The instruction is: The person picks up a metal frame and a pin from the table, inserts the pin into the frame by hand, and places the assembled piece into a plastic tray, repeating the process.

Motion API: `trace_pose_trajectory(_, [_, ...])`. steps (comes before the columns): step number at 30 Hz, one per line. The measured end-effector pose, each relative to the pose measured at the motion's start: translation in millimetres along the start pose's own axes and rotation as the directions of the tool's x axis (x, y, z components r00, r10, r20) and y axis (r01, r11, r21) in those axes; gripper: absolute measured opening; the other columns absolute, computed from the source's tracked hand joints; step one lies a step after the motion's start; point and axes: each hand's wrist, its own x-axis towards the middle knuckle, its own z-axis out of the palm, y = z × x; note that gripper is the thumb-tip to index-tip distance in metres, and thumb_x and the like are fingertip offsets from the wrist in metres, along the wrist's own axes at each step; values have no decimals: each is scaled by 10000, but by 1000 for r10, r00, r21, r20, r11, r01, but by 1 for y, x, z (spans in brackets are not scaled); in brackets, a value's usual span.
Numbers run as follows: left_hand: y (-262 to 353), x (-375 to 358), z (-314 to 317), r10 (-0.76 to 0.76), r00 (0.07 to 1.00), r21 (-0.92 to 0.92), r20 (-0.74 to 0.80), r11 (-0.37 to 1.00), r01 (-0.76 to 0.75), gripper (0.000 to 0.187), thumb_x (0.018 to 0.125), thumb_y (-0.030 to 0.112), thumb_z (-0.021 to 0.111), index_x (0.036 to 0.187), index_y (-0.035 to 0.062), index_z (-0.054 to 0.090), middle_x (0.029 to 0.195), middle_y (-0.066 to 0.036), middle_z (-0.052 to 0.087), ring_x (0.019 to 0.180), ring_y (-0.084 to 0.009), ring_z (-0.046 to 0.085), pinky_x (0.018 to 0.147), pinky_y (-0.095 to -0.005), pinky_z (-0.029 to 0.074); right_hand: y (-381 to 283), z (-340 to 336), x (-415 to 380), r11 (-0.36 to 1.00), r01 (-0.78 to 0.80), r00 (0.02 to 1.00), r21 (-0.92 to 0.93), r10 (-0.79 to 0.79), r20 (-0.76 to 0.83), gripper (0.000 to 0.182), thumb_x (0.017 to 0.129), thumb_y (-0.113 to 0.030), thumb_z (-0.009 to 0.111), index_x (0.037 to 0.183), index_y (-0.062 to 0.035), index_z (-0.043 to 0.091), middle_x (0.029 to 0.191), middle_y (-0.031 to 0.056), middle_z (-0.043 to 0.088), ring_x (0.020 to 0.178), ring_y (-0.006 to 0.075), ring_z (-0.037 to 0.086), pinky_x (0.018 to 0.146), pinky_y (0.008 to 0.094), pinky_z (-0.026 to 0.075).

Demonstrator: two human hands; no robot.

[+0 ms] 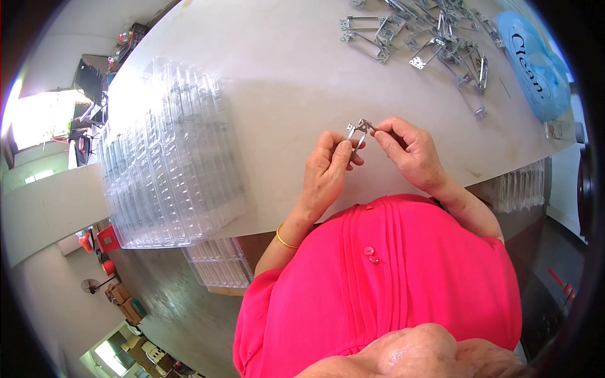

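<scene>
Handling the metal bracket: the part is located above the desk, in front of the wearer, supported between both hands. The left hand is clamped on its long side rails, thumb against fingers. The right hand is pinched, thumb to forefinger, at the bracket's upper right end; whether it also grips a separate small piece cannot be told.

Judging by the slim, open frame, expect low weight and good stiffness along the rails. The thin end plates may bend under side load, and the smooth, bright metal may slip if pinched lightly. Take hold across both rails near mid-length, keeping fingertips clear of plate edges. Similar parts in the metal pile overlap and could snag; lift each by one rail.
</scene>
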Motion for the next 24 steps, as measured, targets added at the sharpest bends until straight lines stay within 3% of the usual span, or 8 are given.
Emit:
trace_pose_trajectory(11, [-5,-2,-3,52,999,72,12,996,-53,145,1079,155,505,1062,32,581,1083,-74,710,826,-88,610,721,-263,483,-5,0,3,999,-34,999,-43,34,15,104,985,-99,633,995,-1,666,719,19,604,670,58,493,596,259,422])
trace_pose_trajectory(13, [-4,-3,-4,103,995,308,5,946,-99,92,1058,97,535,1053,17,580,1063,-71,692,821,-95,575,736,-266,477,-5,-2,3,993,-8,1000,-116,11,28,112,978,-90,637,1057,-12,651,695,23,593,649,68,505,588,267,426])
trace_pose_trajectory(14, [-5,-3,-3,103,995,308,5,946,-100,92,1058,97,535,1053,17,580,1063,-71,692,821,-95,575,736,-266,477,-7,-2,3,993,-8,1000,-116,11,28,112,978,-90,637,1057,-12,651,695,23,593,649,68,505,588,267,426])
trace_pose_trajectory(16, [-7,0,0,367,930,411,39,842,-349,49,1038,56,558,1040,10,575,1019,-70,671,799,-110,532,733,-262,461,-13,-4,3,992,-31,999,-120,34,28,185,983,-93,629,1154,-24,614,691,12,583,641,74,531,586,260,437])
trace_pose_trajectory(17, [-6,-1,0,367,929,410,40,842,-350,49,1038,56,558,1040,10,575,1019,-70,671,799,-110,532,733,-262,461,-15,-5,3,992,-31,999,-121,35,27,185,983,-93,629,1154,-24,614,691,12,583,641,74,531,586,260,437])
trace_pose_trajectory(19, [-2,-4,0,265,962,397,72,877,-271,30,1029,42,565,1034,13,571,1003,-83,661,791,-121,509,721,-266,455,-16,-6,5,975,-172,979,138,154,132,235,1004,-115,614,1220,-31,576,698,1,591,636,76,569,587,251,471])
trace_pose_trajectory(24, [-3,-6,-1,252,963,386,93,883,-268,40,1028,44,564,1027,7,578,994,-83,665,789,-129,512,717,-278,463,-10,-9,11,899,-332,924,285,249,291,220,1048,-187,582,1204,-33,563,704,6,609,587,76,580,549,246,500])
